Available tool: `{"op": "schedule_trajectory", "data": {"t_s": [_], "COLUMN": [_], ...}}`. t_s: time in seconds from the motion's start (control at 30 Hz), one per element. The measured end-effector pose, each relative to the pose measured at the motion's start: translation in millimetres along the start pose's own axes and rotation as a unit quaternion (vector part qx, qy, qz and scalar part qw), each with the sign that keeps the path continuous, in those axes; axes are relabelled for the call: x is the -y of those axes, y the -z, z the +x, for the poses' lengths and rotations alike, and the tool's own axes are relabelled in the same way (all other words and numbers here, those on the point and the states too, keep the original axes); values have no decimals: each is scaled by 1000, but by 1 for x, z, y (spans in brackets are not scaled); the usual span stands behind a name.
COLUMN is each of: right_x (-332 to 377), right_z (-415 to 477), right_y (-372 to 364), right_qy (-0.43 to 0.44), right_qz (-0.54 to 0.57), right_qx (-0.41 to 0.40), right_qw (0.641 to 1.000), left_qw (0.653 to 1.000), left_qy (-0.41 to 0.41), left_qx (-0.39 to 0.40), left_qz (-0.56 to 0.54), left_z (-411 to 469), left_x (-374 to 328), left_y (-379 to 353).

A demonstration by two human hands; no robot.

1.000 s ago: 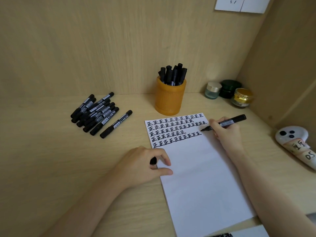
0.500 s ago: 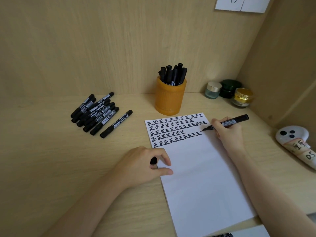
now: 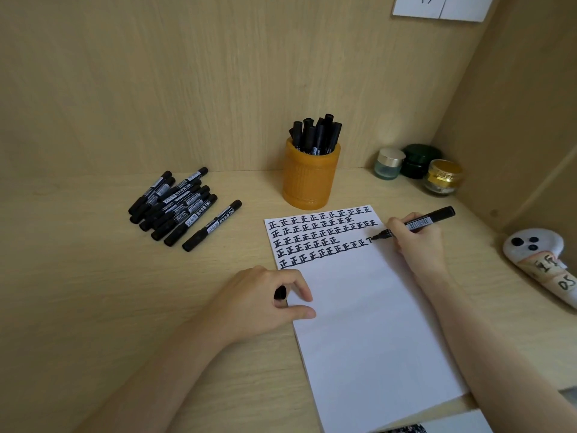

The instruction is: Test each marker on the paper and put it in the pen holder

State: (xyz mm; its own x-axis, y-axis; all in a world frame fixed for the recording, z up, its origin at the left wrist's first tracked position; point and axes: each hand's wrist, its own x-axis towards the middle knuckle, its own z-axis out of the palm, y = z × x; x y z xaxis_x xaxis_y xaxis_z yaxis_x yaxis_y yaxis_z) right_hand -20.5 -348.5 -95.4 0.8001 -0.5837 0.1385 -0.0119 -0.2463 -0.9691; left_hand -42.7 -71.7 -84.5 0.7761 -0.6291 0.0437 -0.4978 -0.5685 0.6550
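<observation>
Your markers are black with white labels, your pen holder orange and ribbed. Your white paper carries rows of black characters.

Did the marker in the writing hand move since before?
Yes, a little: the marker slid right across the paper, farther from the pen holder.

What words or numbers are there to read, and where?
"正", many times in rows: paper.
"700": labels of the loose markers; other print too small.
"DS", perhaps: tape on the white object; writing above it blurred.
Held marker: barcode only, unreadable.
</observation>
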Motion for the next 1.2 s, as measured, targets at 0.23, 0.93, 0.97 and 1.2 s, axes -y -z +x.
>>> {"op": "schedule_trajectory", "data": {"t_s": [0.23, 0.93, 0.97, 1.2], "right_x": [1, 3, 4, 5], "right_z": [-2, -4, -5, -5], "right_y": [-1, 0, 0, 0], "right_qy": [11, 6, 8, 17], "right_qz": [-22, -11, -20, -44], "right_qx": [1, 14, 18, -6], "right_qw": [1000, 1000, 1000, 999], "left_qw": [1000, 1000, 1000, 1000], "left_qy": [-2, -2, -4, -9], "left_qx": [-2, -4, -4, -7], "left_qz": [-2, 4, 5, 4], "left_z": [0, 0, 1, 1], "left_x": [1, 2, 2, 3], "left_y": [0, -1, -1, -1]}}
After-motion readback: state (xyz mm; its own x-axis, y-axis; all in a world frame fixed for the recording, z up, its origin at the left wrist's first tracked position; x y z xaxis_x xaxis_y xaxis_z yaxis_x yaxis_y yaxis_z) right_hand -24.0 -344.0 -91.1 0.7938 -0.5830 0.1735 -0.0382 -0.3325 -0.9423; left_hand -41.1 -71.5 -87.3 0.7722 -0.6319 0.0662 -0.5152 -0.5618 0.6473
